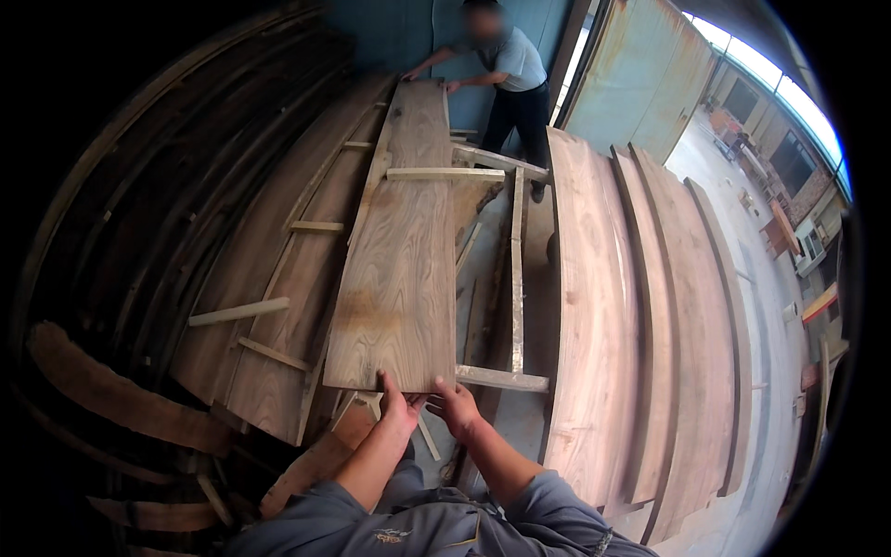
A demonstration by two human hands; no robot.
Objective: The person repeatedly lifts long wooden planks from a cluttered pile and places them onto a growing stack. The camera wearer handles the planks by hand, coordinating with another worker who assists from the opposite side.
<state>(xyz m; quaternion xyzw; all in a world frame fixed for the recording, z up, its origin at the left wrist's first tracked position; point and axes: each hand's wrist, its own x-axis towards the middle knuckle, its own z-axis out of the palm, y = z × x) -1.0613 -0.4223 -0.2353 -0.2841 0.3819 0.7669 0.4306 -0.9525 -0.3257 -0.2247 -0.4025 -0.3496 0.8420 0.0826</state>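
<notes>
Both my hands grip the near end of a long, wide wooden plank (399, 278) with dark wavy grain. My left hand (397, 407) has its thumb on top of the end, its fingers underneath. Just beside it, my right hand (455, 407) holds the same edge in the same way, fingers partly hidden below. A co-worker (510, 70) in a light shirt and dark trousers holds the plank's far end with both hands. Across the plank, toward its far part, lies a thin pale wood strip (445, 174).
Stacked planks (278, 362) with spacer strips (239, 311) lie on the left, beside dark stacked timber. A metal frame (517, 278) stands right of my plank. Several broad planks (594, 325) line the right side. Behind the co-worker are a blue wall and a large rusty door (640, 74).
</notes>
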